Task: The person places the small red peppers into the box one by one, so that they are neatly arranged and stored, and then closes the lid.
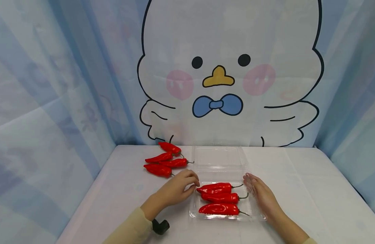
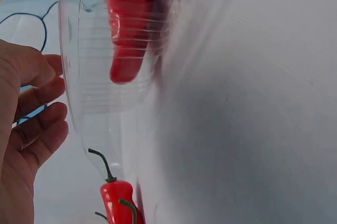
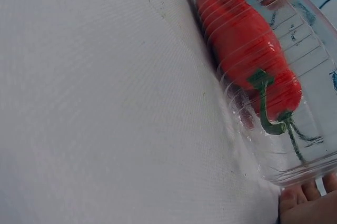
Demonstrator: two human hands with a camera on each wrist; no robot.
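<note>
A clear plastic clamshell box (image 1: 193,215) lies with its lid (image 1: 219,157) folded back. Three red chili peppers (image 1: 218,209) lie side by side in its base, stems to the right. At the box's left rim is my left hand (image 1: 179,188), fingers loosely bent, fingertips (image 2: 57,113) right at the clear edge beside a pepper's tip. My right hand (image 1: 263,196) rests along the right wall with its fingers fairly straight. Through the ribbed wall, the right wrist view shows red peppers (image 3: 237,39) with green stems; only part of that hand's fingers (image 3: 310,192) shows there.
Several more red chili peppers (image 1: 158,170) lie in a loose group on the white tablecloth (image 1: 120,196), left of the lid. A black device (image 1: 160,226) sits at the left wrist. Behind the table hangs a curtain (image 1: 218,125) with a cartoon bird.
</note>
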